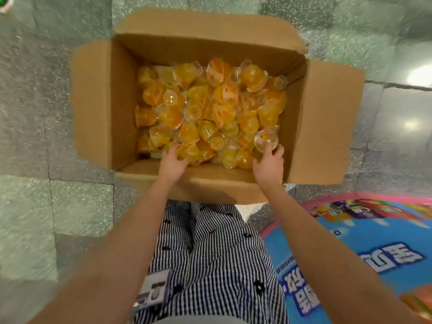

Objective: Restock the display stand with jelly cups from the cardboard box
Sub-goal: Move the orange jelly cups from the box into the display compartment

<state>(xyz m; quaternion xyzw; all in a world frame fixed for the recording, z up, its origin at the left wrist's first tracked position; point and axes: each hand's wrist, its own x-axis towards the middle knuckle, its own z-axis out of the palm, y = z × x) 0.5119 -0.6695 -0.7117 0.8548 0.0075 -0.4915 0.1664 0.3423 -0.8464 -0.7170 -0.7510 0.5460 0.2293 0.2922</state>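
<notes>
An open cardboard box (102, 101) stands on the floor in front of me, its flaps folded out. Several orange jelly cups (205, 106) lie piled inside it. My left hand (173, 162) reaches over the near wall, and its fingers curl into the cups at the pile's near edge. My right hand (268, 166) is at the near right of the pile and holds one clear jelly cup (266, 139) by its fingertips, lifted slightly above the others. Whether my left hand has a cup in its grasp is hidden.
A colourful blue and pink printed surface (364, 242), part of the display stand, lies at the lower right beside my legs. Grey-green tiled floor (46, 136) surrounds the box. My striped clothing (210, 253) fills the lower middle.
</notes>
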